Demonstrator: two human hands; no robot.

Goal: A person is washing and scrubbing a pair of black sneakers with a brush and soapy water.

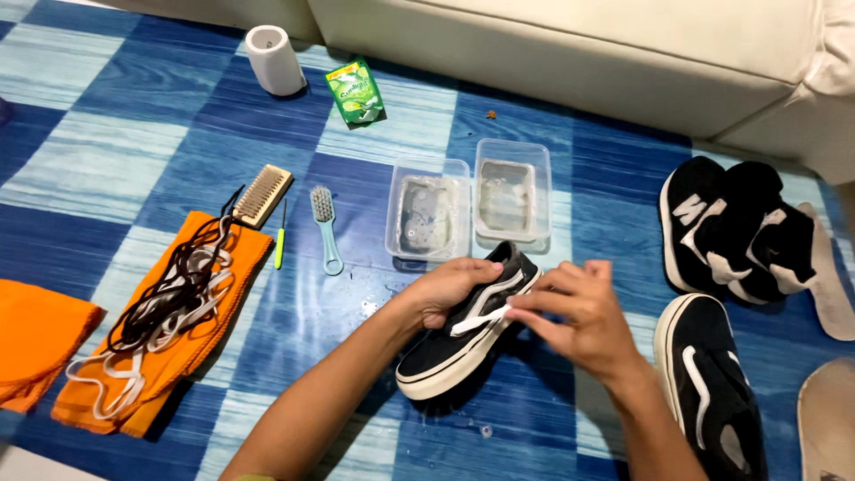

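While two clear plastic tubs of cloudy water (469, 207) sit just beyond my hands, a light blue plastic scrub brush (325, 226), a thin green-handled pick (280, 239) and a wooden bristle brush (263, 195) lie to their left. Farther left, a tangle of black and white shoelaces (165, 307) rests on a folded orange cloth (169, 365). A white roll (274, 59) and a green sachet (356, 91) stand near the cream sofa (579, 53). On my right lie a pile of black and white shoes (739, 233), another black sneaker (712, 392) and pale insoles (828, 285). Nothing blocks my reach. My left hand (450, 287) is closed around the black canvas sneaker with a white stripe (463, 334), holding it tilted against the floor in front of me. My right hand (579, 316) pinches its fingers together on a small white piece (481, 319) pressed to the shoe's side. Everything rests on a blue checked mat (116, 151) with a wood-grain print.
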